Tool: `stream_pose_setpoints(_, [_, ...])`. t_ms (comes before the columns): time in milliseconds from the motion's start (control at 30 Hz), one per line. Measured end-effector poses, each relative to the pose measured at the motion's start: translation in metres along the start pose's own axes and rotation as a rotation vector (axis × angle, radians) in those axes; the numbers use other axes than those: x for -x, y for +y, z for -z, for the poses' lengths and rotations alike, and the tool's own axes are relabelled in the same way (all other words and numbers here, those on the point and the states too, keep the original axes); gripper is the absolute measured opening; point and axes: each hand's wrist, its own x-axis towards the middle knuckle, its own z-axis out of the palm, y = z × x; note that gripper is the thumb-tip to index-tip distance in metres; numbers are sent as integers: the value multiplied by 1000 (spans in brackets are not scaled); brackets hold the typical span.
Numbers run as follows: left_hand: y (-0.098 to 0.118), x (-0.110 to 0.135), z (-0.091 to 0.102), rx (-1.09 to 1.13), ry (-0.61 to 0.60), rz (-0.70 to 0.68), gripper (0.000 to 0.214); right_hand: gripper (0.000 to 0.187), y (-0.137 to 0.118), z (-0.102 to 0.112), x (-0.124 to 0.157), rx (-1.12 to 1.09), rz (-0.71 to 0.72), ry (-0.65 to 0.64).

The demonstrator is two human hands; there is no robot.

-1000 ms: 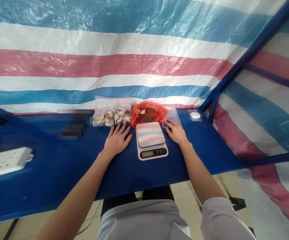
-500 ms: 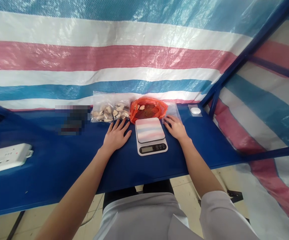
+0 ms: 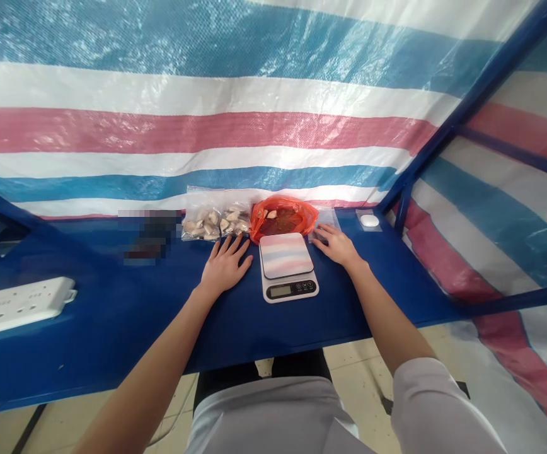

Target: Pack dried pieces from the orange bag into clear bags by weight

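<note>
a blue desk [image 3: 113, 328] runs across the view, backed by a striped blue, white and pink tarpaulin [image 3: 207, 132] on a blue steel frame [image 3: 465, 107], with a tiled floor [image 3: 349, 372] below its near edge. taking the digital kitchen scale [image 3: 287, 268] as the clock's centre, and going left to right: a white power strip [image 3: 18, 308] lies at nine o'clock, near a pixelated, unreadable patch [image 3: 148, 236] at ten. two clear bags of pale chunks [image 3: 214, 221] sit at eleven, and an orange-red plastic bag [image 3: 280, 217] holding brown pieces sits at twelve, just behind the scale. a clear plastic sleeve [image 3: 324, 222] lies at one, and a small white disc [image 3: 369, 220] at two.

compared with the frame half a second ago, the whole scene sits slightly lower in view and the hands stay in almost the same places on the desk.

the left hand [image 3: 225, 268] lies flat and open at the scale's nine o'clock, holding nothing, its fingertips just short of the clear bags. the right hand [image 3: 339, 247] is also open and flat, holding nothing, with its fingers [image 3: 323, 234] on the near edge of the sleeve.
</note>
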Motion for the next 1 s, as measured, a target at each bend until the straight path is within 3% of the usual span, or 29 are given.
stream_pose_setpoints(267, [0,0,0,4,-9,-2,57,27,2,6,-1,13,-27,-14])
stream_pose_setpoints(467, [1,0,1,-2,-19,2,56,23,0,6,1,-21,-83,71])
stream_pose_setpoints(633, [1,0,2,11,-13,7,54,26,3,10,-1,-187,-217,171])
stream_pose_setpoints(833, [0,0,3,32,19,2,52,31,2,33,-9,-477,-332,359])
stream_pose_setpoints(1000, [-2,-1,4,85,35,-13,52,37,-7,59,-12,-597,-320,362])
